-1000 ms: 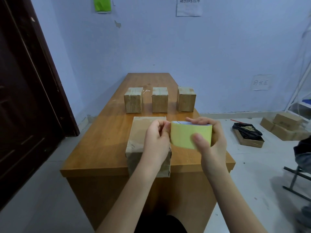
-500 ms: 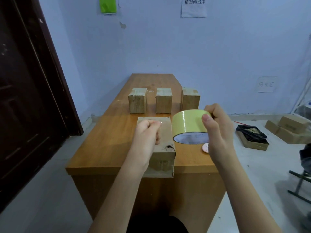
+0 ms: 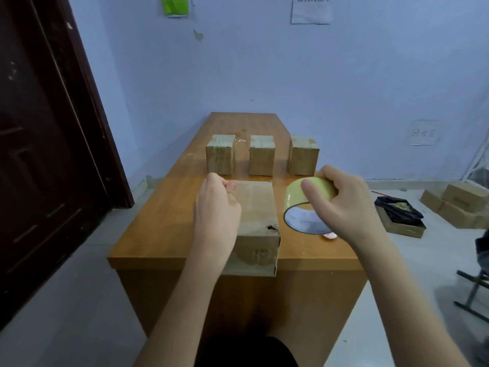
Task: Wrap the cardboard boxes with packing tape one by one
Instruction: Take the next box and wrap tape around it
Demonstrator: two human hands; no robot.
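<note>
At the near edge of the worktop (image 3: 164,229) sits the big cardboard box (image 3: 258,221), overhanging slightly. Left hand (image 3: 215,210) is curled over its top left, fingertips pinched together — whether they hold a tape end, I cannot tell. Right hand (image 3: 344,205) grips the yellow tape roll (image 3: 304,207), tilted, just right of the box. Three small boxes (image 3: 262,158) line up behind.

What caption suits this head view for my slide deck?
Right hand holds a tape roll beside a cardboard box on the table; left hand over the box.
</note>
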